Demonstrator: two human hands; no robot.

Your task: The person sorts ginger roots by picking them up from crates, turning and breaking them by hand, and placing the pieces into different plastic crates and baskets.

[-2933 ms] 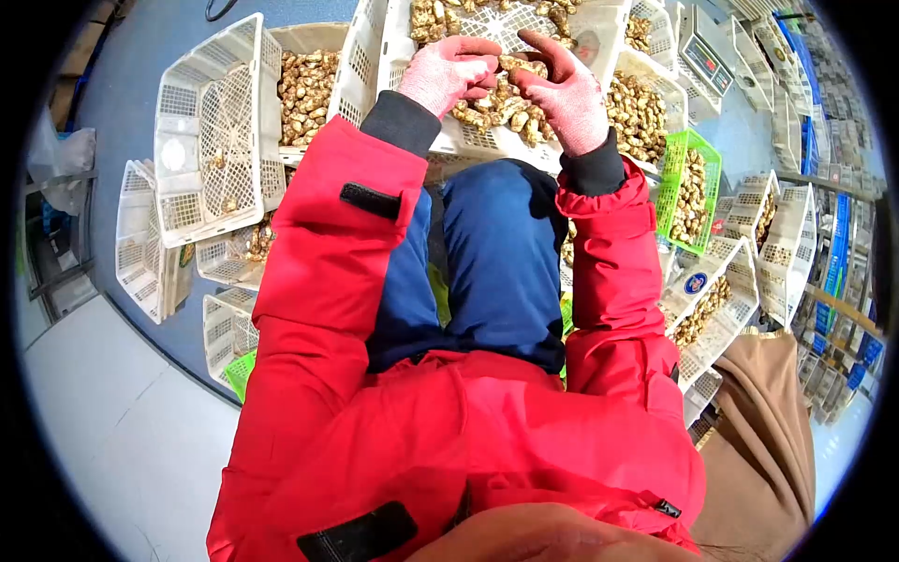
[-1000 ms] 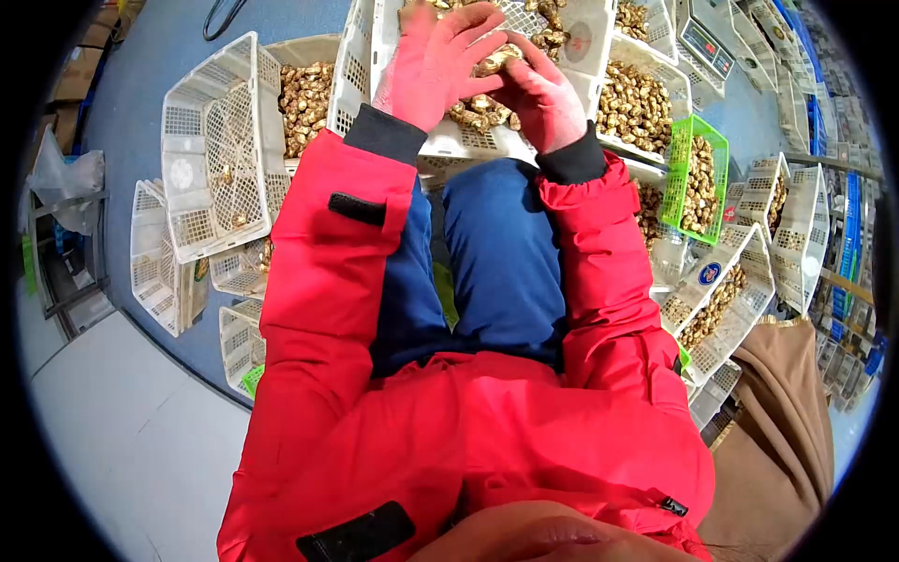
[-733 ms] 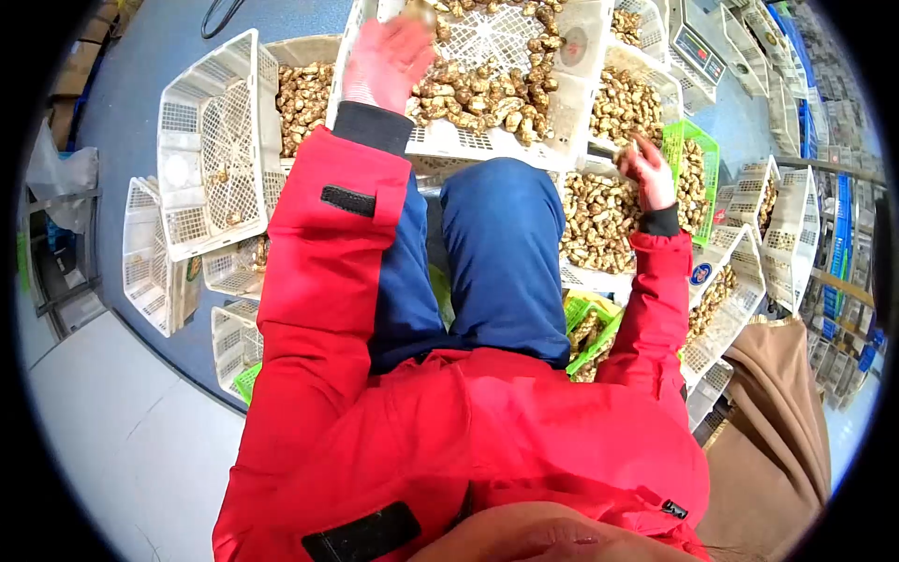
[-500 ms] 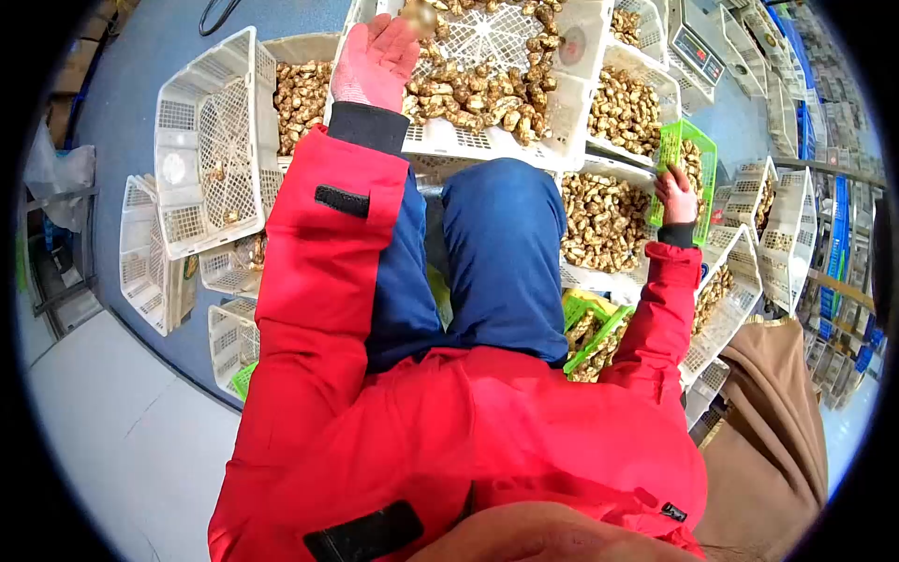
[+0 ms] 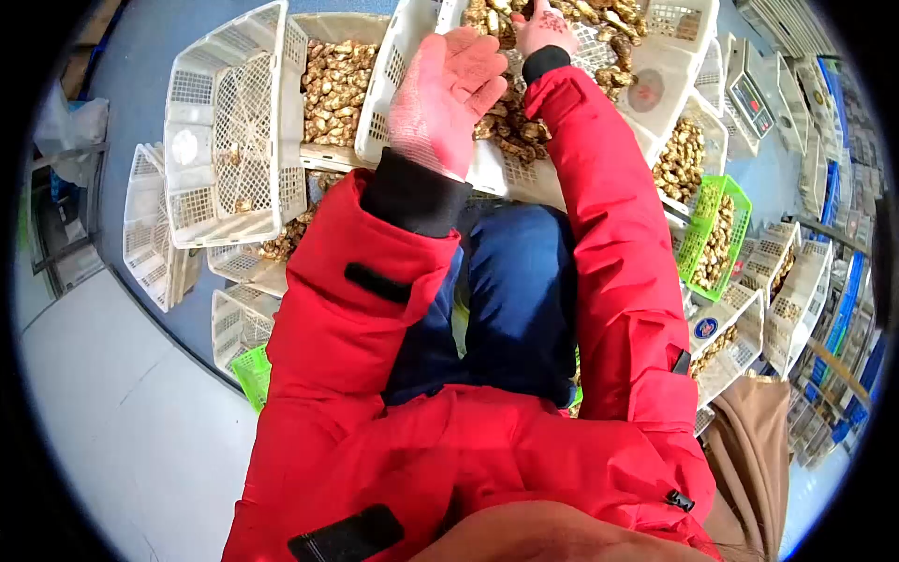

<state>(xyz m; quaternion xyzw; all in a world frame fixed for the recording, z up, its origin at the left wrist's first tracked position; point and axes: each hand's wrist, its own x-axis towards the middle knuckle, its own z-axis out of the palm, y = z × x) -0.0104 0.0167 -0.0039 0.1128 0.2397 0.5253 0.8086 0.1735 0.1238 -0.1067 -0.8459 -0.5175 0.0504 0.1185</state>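
My left hand (image 5: 451,105) is held palm up over the near left side of a white plastic crate (image 5: 646,89), fingers apart and slightly curled, with nothing visible in it. Beyond it, my right hand (image 5: 545,30) is back up among short, knobby brown-and-cream mushrooms (image 5: 510,126) in the crate. Its index finger points away, and its thumb stands out to the side. The top edge of the view cuts off its fingertips, and nothing shows in its grip. Mushrooms lie in piles around the crate's meshed floor.
A tilted white crate (image 5: 245,140) stands at left beside another pile of mushrooms (image 5: 339,94). A green basket (image 5: 698,239) of smaller mushrooms sits at right. Farther right is a scale with a display (image 5: 749,101). Brown cloth (image 5: 749,450) hangs at lower right.
My right hand has left the green basket and moved up and left into the middle crate. My left hand has come nearer and rightward in view. A blurred pale thing by its fingertips is gone.
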